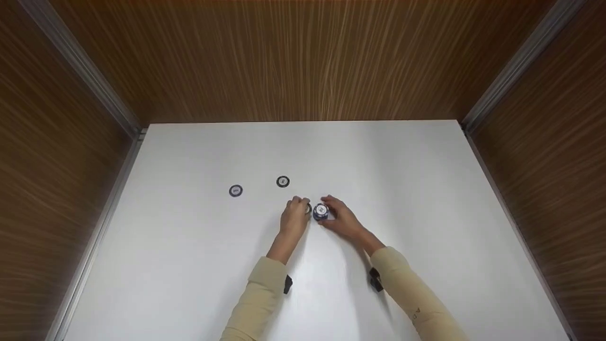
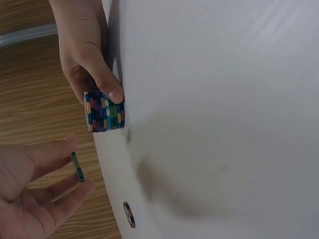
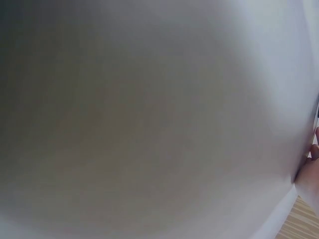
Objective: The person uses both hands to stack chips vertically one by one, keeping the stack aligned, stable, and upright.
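Observation:
My left hand [image 1: 294,218] pinches a single green-edged poker chip [image 2: 78,167] between thumb and fingertips, raised off the table in the left wrist view. Just to its right stands an upright stack of poker chips [image 1: 321,211], with blue, purple, orange and green bands along its edges [image 2: 105,112]. Thumb and fingers of my right hand [image 1: 345,221] grip this stack from either side, low by the table. The held chip is beside the stack, apart from it. In the right wrist view, only part of a hand [image 3: 310,181] appears at the right edge.
Two loose poker chips lie flat on the white table [image 1: 189,265]: a dark one [image 1: 282,181] beyond my left hand and a purplish one [image 1: 236,191] farther left. Wood-grain panels [image 1: 303,61] enclose the table at the back and both sides.

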Demonstrator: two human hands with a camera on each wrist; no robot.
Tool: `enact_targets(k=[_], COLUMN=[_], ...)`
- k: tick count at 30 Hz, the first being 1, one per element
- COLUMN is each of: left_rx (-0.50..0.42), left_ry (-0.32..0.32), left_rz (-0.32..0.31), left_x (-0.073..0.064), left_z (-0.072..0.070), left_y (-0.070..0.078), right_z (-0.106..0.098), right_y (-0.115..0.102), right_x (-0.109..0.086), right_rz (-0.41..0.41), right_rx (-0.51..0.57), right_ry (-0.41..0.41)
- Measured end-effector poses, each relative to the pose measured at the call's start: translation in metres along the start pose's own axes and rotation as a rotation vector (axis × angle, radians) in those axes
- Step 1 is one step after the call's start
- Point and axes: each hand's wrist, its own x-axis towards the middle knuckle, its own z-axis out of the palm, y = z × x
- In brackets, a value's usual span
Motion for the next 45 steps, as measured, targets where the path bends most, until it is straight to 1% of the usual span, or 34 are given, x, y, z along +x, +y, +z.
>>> enact_targets(k=[5, 9, 12, 14, 17, 22, 24, 30, 32, 36, 41, 43, 45], left_rx=[0.033, 0.075, 0.129, 0.156, 0.192, 0.202, 0.208, 0.255, 0.249, 0.242, 0.229, 0.217, 0.209], left_ry=[0.052, 0.085, 0.108, 0.124, 0.143, 0.17, 0.157, 0.079, 0.081, 0.105, 0.131, 0.129, 0.113], left_rz=[0.054, 0.104, 0.137, 0.144, 0.154, 0.165, 0.16, 0.129, 0.125, 0.133, 0.143, 0.138, 0.129], left_x=[0.004, 0.007, 0.008, 0.008, 0.009, 0.009, 0.01, 0.011, 0.011, 0.01, 0.009, 0.009, 0.009], left_z=[0.007, 0.017, 0.024, 0.028, 0.031, 0.034, 0.034, 0.035, 0.035, 0.036, 0.037, 0.038, 0.038], left_y=[0.013, 0.021, 0.025, 0.027, 0.028, 0.028, 0.028, 0.028, 0.028, 0.028, 0.028, 0.028, 0.028], right_z=[0.0, 0.0, -0.001, -0.001, -0.001, -0.001, -0.001, 0.0, 0.0, 0.0, 0.0, 0.001, 0.001], right_y=[0.0, 0.001, 0.002, 0.003, 0.003, 0.005, 0.005, 0.003, 0.003, 0.003, 0.003, 0.004, 0.004], right_x=[0.001, 0.002, 0.003, 0.003, 0.002, 0.002, 0.001, 0.003, 0.003, 0.002, 0.001, 0.001, 0.001], right_rz=[-0.018, -0.037, -0.045, -0.042, -0.059, -0.07, -0.063, -0.01, -0.012, -0.025, -0.013, -0.015, -0.022], right_rx=[-0.043, -0.066, -0.063, -0.057, -0.048, -0.052, -0.054, -0.079, -0.077, -0.076, -0.087, -0.091, -0.09], right_ry=[0.001, 0.01, 0.013, 0.009, 0.007, 0.001, -0.006, -0.029, -0.025, -0.019, -0.014, -0.011, -0.008])
